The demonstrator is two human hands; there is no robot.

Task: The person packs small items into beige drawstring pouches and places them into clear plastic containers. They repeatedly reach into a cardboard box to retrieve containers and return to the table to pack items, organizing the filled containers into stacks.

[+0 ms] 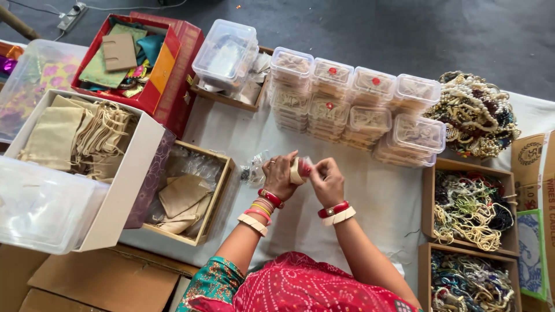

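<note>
The fingers of the left hand are curled tight around a small cream pouch, and the thumb presses on its side. The fingers of the right hand are bent in close too, and they pinch the other side of the same pouch, where a bit of red shows. Both hands hold the pouch up just above the white tablecloth. A crumpled clear plastic bag lies on the cloth just beside the left hand. Behind the pouch, farther from the person, stand stacks of clear plastic boxes with lids on. To the left of the pouch sits a wooden tray with flat cream bags in it, and past that is a big white box full of drawstring bags. To the right of the pouch are wooden trays of beads, and a heap of bead necklaces rests behind them. A red box with coloured cloth stands far back on the left.
</note>
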